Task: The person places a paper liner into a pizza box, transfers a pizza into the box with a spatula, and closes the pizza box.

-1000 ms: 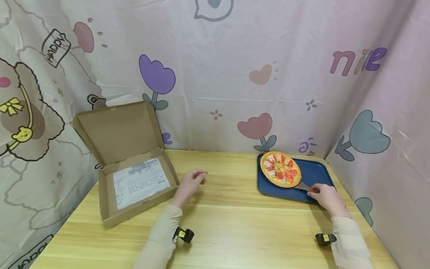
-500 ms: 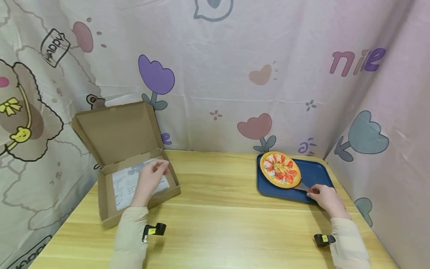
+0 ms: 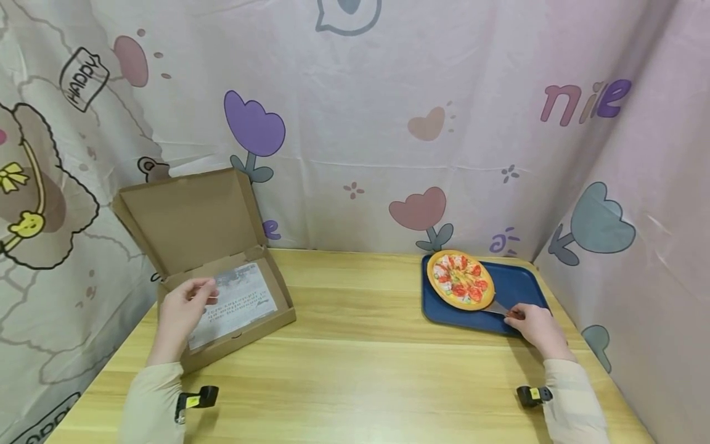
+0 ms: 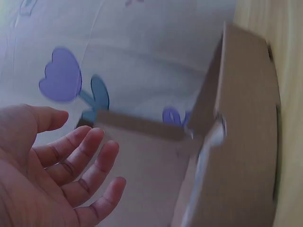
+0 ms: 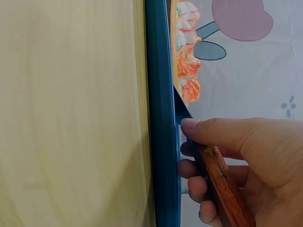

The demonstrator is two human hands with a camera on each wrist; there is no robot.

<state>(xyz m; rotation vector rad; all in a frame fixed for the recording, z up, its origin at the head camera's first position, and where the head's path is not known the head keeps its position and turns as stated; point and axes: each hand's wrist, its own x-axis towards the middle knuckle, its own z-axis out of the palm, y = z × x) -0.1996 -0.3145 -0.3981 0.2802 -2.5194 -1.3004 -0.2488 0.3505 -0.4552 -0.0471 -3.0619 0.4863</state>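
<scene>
In the head view a round pizza (image 3: pixel 461 279) with red and white topping lies on a blue tray (image 3: pixel 520 285) at the right. The right hand (image 3: pixel 539 327) grips the wooden handle (image 5: pixel 226 189) of a metal spatula (image 3: pixel 497 308), whose blade runs under the pizza's near edge. At the left stands a cardboard pizza box (image 3: pixel 188 222) with its lid raised and a printed sheet (image 3: pixel 241 303) on its floor. Over the box's left side hovers the left hand (image 3: pixel 185 308); its fingers (image 4: pixel 97 161) are loosely bent and hold nothing in the left wrist view.
A wooden table (image 3: pixel 355 345) carries the box and the tray, with bare wood between them. Behind and beside it hangs a printed curtain (image 3: pixel 344 123). Each sleeve bears a small black wrist camera (image 3: pixel 206 396).
The left hand has moved left, from beside the box's right edge across to its left side. The right hand, spatula and pizza have kept their places.
</scene>
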